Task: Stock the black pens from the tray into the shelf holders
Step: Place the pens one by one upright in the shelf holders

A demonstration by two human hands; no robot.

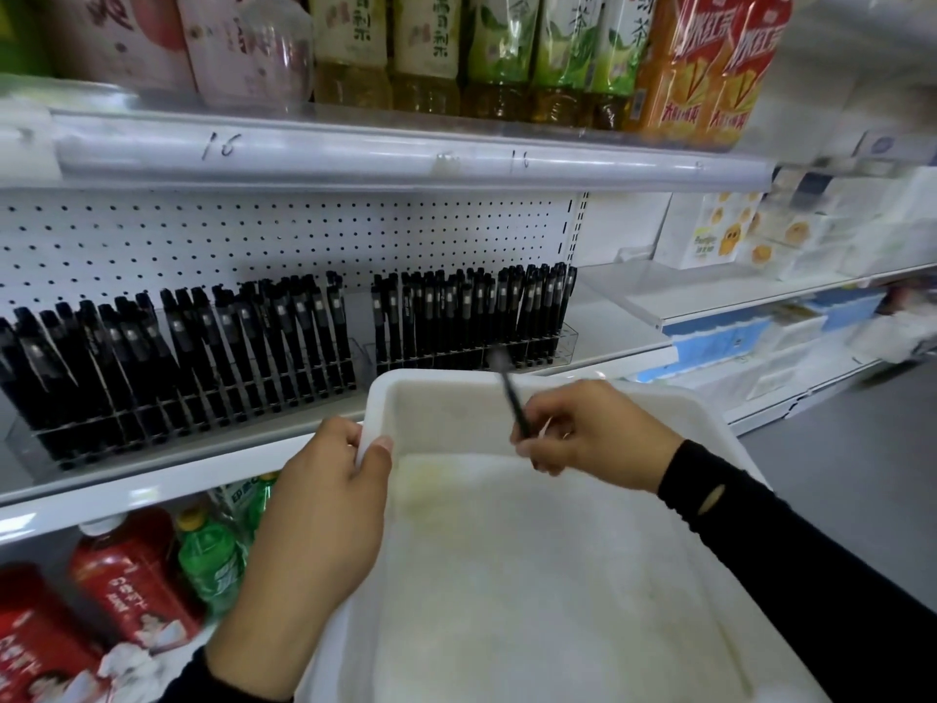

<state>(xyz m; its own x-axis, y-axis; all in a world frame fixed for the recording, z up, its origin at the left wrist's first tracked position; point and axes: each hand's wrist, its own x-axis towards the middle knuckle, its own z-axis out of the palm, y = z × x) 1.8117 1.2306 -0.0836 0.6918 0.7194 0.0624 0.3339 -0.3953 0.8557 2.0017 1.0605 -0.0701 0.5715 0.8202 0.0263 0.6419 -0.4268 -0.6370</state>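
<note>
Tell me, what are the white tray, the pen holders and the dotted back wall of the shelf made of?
Tray: probably plastic, matte white, with a thick rounded rim. Pen holders: clear hard plastic, likely acrylic; pens show through the walls. Back wall: seemingly white-painted sheet metal, punched with regular holes.

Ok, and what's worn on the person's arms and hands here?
Left hand and right hand are bare: no gloves, rings or watch. Left sleeve and right sleeve are long and black; the right has a pale oval mark near its cuff.
</note>
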